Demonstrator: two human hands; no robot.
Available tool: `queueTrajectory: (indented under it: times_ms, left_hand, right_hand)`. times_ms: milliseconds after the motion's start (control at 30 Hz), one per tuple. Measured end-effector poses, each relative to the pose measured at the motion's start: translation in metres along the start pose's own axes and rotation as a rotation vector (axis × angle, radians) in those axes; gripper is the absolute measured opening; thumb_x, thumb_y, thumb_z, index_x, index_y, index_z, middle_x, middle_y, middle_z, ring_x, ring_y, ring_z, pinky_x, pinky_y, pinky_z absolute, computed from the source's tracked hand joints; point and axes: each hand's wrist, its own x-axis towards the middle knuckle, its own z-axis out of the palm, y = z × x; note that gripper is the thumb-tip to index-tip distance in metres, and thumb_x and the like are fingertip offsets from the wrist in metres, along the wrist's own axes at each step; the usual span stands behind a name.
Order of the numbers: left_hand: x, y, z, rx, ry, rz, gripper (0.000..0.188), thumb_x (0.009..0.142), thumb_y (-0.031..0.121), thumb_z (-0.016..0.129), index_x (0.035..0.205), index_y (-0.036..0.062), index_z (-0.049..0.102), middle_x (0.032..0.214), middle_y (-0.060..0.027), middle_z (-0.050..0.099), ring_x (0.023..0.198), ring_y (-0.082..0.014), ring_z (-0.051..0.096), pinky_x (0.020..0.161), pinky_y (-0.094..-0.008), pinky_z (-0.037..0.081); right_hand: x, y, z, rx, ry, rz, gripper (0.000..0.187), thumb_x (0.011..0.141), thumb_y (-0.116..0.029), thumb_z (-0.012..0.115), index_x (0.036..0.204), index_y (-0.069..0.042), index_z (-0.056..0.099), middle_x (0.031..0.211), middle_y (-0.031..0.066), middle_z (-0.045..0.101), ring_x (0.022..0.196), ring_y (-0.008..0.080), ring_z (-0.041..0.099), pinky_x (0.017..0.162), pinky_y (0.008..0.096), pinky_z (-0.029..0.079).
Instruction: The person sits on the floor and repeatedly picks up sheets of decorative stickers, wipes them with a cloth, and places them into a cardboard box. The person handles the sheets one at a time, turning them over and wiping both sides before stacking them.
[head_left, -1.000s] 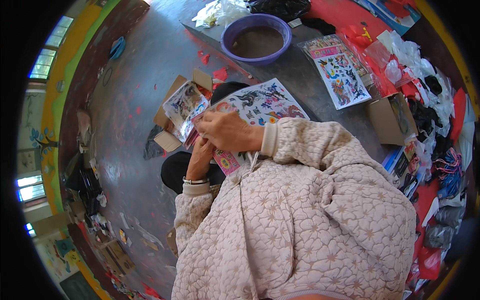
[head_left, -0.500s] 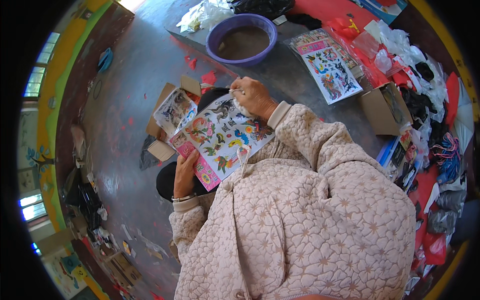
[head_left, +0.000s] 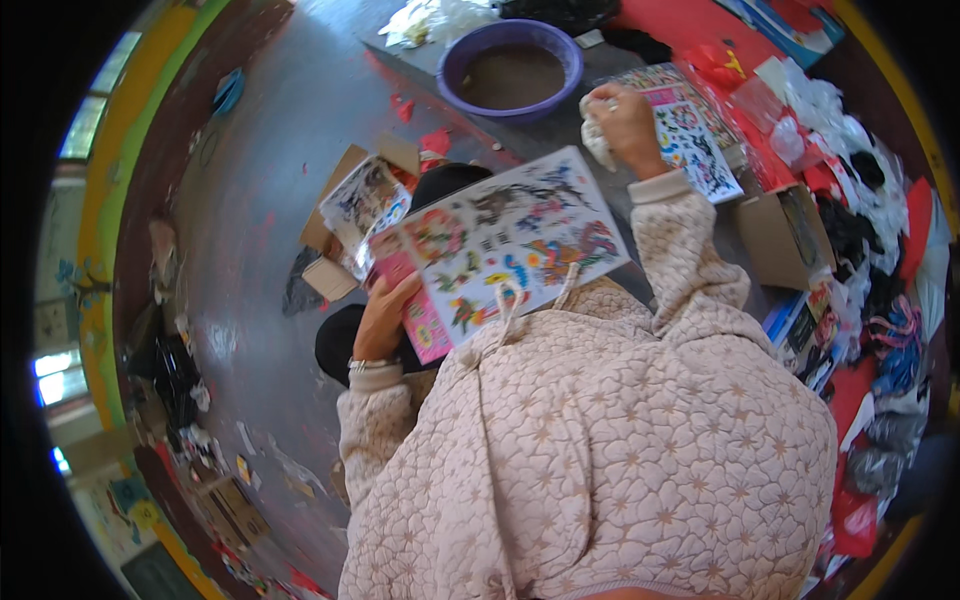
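Observation:
My left hand [head_left: 384, 315] grips the pink-edged corner of a sticker sheet [head_left: 515, 250] printed with colourful birds, flowers and dark figures. The sheet lies tilted over my lap. Away from it, to the right, my right hand [head_left: 627, 125] is raised with its fingers closed on a white cloth [head_left: 597, 140] that hangs below them. Behind that hand a stack of similar sticker sheets [head_left: 695, 150] rests on the floor, partly covered by the hand and wrist. Left of my lap, an opened cardboard box [head_left: 325, 228] holds more printed sheets [head_left: 362, 205] in shiny plastic.
A purple basin [head_left: 510, 110] of murky water stands ahead. At right are another cardboard box [head_left: 785, 240], plastic bags [head_left: 815, 110] and red cloth [head_left: 665, 20]. Scraps and boxes [head_left: 232, 510] line the left wall. Red bits dot the grey floor [head_left: 240, 290].
My right hand has lifted off the sheet's top edge and moved right with the white cloth. The sheet has shifted right slightly in my left hand, and the view has turned a little.

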Motion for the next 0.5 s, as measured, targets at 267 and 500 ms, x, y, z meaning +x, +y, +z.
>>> queueTrajectory:
  times_ms: [267, 500]
  left_hand:
    - [0.034, -0.008, 0.009, -0.266, -0.049, -0.264, 0.022, 0.083, 0.017, 0.056, 0.096, -0.0018, 0.058, 0.087, -0.0074, 0.063, 0.072, -0.0127, 0.061, 0.066, -0.0263, 0.050]
    - [0.015, -0.006, 0.003, 0.128, -0.081, -0.067, 0.023, 0.085, 0.021, 0.055, 0.095, 0.0001, 0.057, 0.084, -0.0007, 0.061, 0.074, -0.0058, 0.055, 0.066, -0.0233, 0.044]
  right_hand:
    - [-0.069, -0.141, 0.053, 0.307, -0.338, -0.757, 0.007, 0.073, -0.009, 0.061, 0.080, -0.007, 0.062, 0.077, 0.0068, 0.060, 0.067, 0.0188, 0.060, 0.058, 0.0294, 0.048]
    - [-0.103, -0.115, 0.120, -0.099, -0.419, -0.842, 0.017, 0.067, -0.008, 0.059, 0.084, -0.009, 0.059, 0.081, 0.0083, 0.057, 0.076, 0.0236, 0.059, 0.057, 0.0332, 0.048]
